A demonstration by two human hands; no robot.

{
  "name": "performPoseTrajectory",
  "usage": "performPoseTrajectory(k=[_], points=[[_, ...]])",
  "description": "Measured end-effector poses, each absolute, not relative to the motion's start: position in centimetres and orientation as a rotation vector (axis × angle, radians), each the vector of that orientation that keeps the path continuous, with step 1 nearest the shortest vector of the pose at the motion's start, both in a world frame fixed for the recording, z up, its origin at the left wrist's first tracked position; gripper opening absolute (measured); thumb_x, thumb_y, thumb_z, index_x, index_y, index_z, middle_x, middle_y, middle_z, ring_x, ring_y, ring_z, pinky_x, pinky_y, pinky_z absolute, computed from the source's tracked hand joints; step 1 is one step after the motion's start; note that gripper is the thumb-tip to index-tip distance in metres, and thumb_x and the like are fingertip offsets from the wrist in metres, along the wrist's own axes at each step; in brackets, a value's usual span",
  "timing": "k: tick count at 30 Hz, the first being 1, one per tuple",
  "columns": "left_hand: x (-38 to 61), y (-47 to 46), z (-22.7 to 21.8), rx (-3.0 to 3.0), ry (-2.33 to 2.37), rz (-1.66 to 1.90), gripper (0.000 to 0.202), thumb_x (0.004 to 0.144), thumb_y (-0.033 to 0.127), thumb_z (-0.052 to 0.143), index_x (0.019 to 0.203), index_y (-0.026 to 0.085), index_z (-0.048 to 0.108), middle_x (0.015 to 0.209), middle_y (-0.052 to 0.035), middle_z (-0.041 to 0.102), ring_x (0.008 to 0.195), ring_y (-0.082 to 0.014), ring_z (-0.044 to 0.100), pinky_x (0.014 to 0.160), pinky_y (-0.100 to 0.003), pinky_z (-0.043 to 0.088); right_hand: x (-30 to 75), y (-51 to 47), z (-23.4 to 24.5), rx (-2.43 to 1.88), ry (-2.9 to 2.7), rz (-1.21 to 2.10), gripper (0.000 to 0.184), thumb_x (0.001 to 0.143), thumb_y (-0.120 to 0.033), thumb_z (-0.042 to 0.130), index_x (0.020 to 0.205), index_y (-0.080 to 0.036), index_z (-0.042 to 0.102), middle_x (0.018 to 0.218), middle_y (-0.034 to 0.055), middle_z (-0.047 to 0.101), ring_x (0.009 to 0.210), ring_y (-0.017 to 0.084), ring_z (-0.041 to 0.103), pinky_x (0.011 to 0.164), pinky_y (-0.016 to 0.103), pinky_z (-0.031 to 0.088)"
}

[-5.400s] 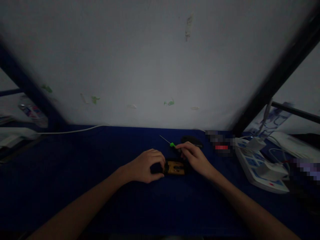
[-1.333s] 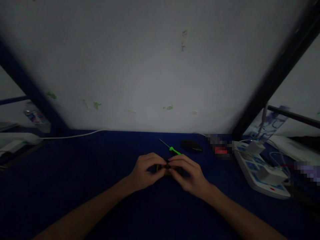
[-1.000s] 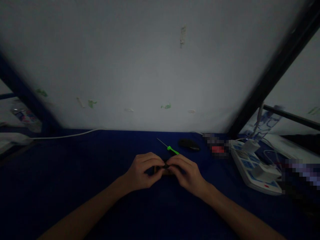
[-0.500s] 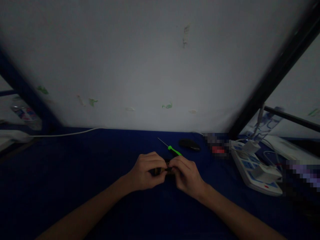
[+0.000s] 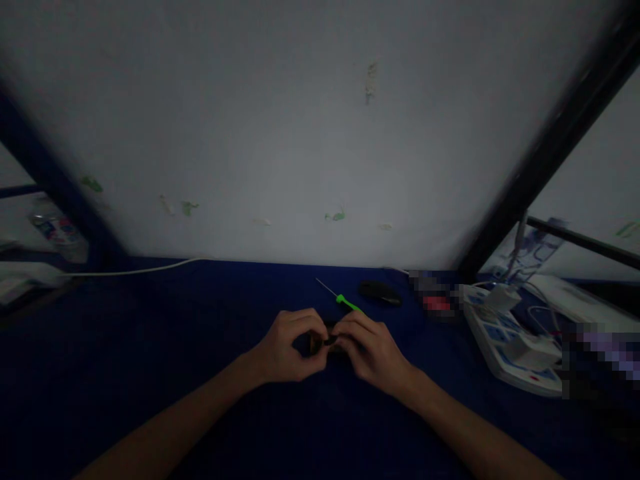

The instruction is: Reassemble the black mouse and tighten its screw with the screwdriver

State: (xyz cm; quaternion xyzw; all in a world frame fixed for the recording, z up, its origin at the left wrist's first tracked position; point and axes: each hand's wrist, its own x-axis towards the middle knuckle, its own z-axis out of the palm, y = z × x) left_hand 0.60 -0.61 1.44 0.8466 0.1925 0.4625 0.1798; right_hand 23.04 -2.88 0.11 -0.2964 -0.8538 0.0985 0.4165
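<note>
Both hands meet over the dark blue table (image 5: 210,413), fingertips close together. My left hand (image 5: 295,345) is closed in a pinch around a small dark piece with a yellowish-brown part (image 5: 315,343); its kind cannot be made out in the dim light. From the other side, my right hand (image 5: 370,347) pinches at a small black bit (image 5: 331,340) of it, thumb and fingers together. Just beyond the right fingers lies a screwdriver (image 5: 341,299) with a bright green and black handle, its thin shaft pointing to the back left. The right hand partly covers its handle end.
A black computer mouse (image 5: 380,292) lies behind the right hand. To the right sits a white power strip (image 5: 515,357) with plugs and cables. A white cable (image 5: 145,270) runs along the back left, near a plastic bottle (image 5: 60,230). A pale wall (image 5: 280,133) rises behind the table.
The fingertips have shifted slightly left, and the right fingers now sit a little differently on the small piece. The view has tilted slightly; the screwdriver and mouse stay put.
</note>
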Motion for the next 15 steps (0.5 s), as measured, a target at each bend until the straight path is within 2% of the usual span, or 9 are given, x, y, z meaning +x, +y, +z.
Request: performPoseTrajectory(k=[8,15], points=[[0.43,-0.11,1.23,2.295,0.601,1.237,0.008,0.074,0.011,0.068,0.077,0.018,0.067,0.072,-0.0008,0.069,0.061,-0.013,0.064,0.059,-0.023,0.051,22.68,-2.93,0.01,-0.771,-2.108,0.337,0.014,0.102,-0.019,0.06,0.112,-0.025,0.068,0.099,0.0053,0.072,0.082,0.018,0.07,0.07,0.031,0.059],[0.36,0.15,1.32,2.238,0.644,1.219,0.005,0.081,0.014,0.07,0.084,0.016,0.074,0.076,-0.0035,0.072,0.064,-0.0138,0.067,0.062,-0.023,0.054,23.02,-2.65,-0.03,-0.761,-2.083,0.432,0.009,0.102,-0.022,0.064,0.104,-0.024,0.072,0.095,0.0043,0.071,0.081,0.018,0.069,0.072,0.031,0.056]])
